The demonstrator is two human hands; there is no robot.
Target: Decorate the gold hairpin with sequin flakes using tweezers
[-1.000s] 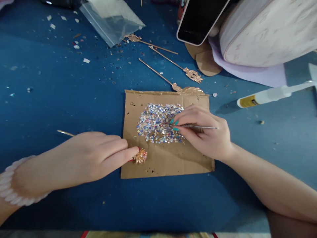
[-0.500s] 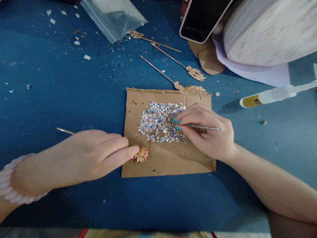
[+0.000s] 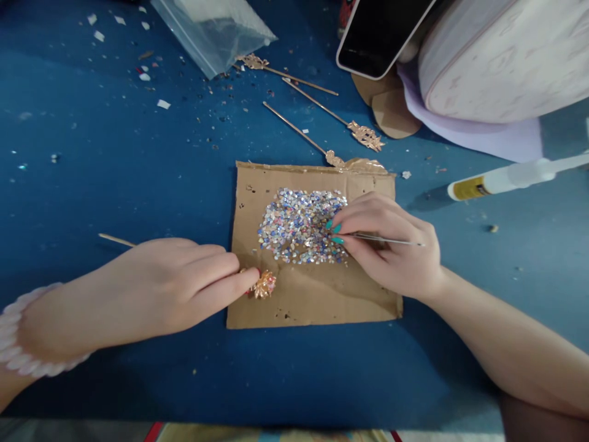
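A brown cardboard sheet [image 3: 317, 301] lies on the blue table with a heap of small shiny rhinestones [image 3: 294, 224] on it. My left hand [image 3: 175, 285] is closed on a gold hair stick; its flower-shaped head [image 3: 264, 285] rests on the cardboard's lower left and its thin end [image 3: 115, 239] pokes out behind the hand. My right hand [image 3: 386, 245] pinches thin metal tweezers [image 3: 391, 240], whose tip is hidden by the fingers at the right edge of the rhinestone heap.
Three more gold hair sticks [image 3: 322, 113] lie beyond the cardboard. A clear plastic bag [image 3: 216, 31] sits at the top, a phone [image 3: 381, 31] and a pale bag [image 3: 501, 55] at the top right, a glue tube [image 3: 506, 178] at the right. Small scraps dot the table's left.
Both hands have stayed nearly still; my right hand with the tweezers has shifted slightly to the right along the heap's edge.
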